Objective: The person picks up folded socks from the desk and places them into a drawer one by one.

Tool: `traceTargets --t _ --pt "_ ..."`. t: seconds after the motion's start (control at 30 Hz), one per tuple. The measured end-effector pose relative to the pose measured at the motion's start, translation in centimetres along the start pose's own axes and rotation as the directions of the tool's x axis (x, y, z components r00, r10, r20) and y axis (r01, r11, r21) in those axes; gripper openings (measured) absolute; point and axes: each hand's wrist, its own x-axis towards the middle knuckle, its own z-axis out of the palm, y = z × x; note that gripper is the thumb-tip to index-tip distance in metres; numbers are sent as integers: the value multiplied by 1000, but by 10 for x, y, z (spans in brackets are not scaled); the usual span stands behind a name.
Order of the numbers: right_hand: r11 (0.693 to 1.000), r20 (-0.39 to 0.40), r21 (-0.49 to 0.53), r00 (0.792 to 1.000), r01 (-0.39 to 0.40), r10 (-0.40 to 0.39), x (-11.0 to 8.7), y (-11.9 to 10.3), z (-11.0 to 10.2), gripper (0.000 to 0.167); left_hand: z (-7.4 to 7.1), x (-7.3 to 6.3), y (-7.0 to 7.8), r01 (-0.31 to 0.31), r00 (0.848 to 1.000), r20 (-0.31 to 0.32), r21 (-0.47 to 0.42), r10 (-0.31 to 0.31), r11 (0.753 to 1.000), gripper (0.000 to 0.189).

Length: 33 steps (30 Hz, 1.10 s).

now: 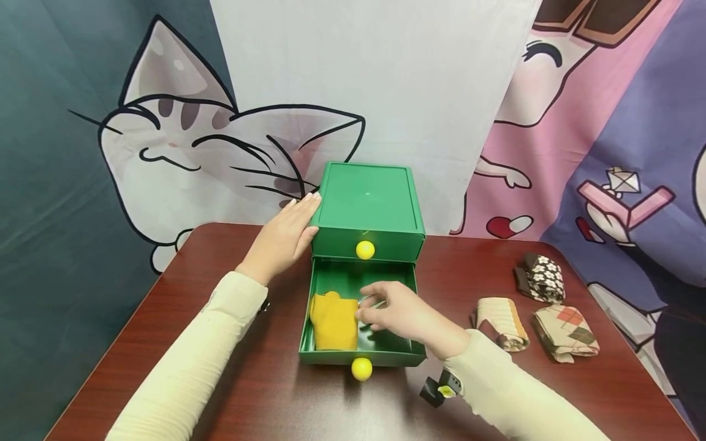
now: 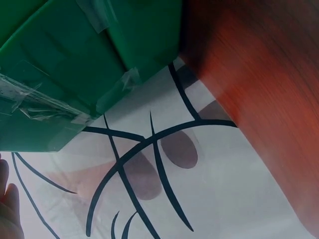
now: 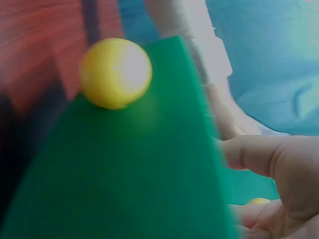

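Note:
A green two-drawer box (image 1: 366, 196) stands on the table with its lower drawer (image 1: 361, 358) pulled out. In that drawer's left half lies a folded yellow sock (image 1: 335, 324). My left hand (image 1: 280, 239) rests against the box's upper left side, fingers straight. Over the open drawer, just right of the yellow sock, is my right hand (image 1: 402, 311), fingers loosely bent and thumb apart, with nothing between them. The right wrist view shows the drawer front with its yellow ball knob (image 3: 115, 73) close up, blurred, beside the right hand (image 3: 294, 184).
On the table's right side lie a folded cream sock (image 1: 503, 323), a folded argyle sock (image 1: 565, 332) and a dark sock with white flowers (image 1: 542, 278). The upper drawer with its yellow knob (image 1: 365, 250) is closed. A cartoon-printed cloth (image 1: 419, 92) hangs behind the table (image 1: 231, 392).

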Motion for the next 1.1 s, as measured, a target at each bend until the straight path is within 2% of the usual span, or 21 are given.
traceTargets --t 0.13,0.27,0.4,0.63,0.77,0.93,1.1 --pt "998 -32 -21 997 63 -64 -13 -3 -11 51 0 0 0 8 1000 6 -3 -8 1000 55" --pt "981 -66 -112 984 155 -163 -29 -4 -25 42 -1 1 0 10 1000 6 2 -10 1000 55" --pt "951 -137 -199 954 239 -268 -43 0 -39 34 -1 1 0 12 1000 4 9 -12 1000 55" --pt "927 -267 -234 897 293 -351 -65 17 -62 22 -1 -1 2 9 1000 -2 5 -9 1000 56" --pt "914 -376 -323 852 247 -363 -76 26 -74 21 -2 -2 2 19 1000 -1 6 -19 1000 55" --pt "902 -507 -419 796 107 -330 -87 39 -89 23 -2 -1 3 32 999 32 2 -32 999 56" --pt "868 -578 -494 760 -37 -297 -92 53 -108 28 0 0 5 41 999 24 1 -41 999 56"
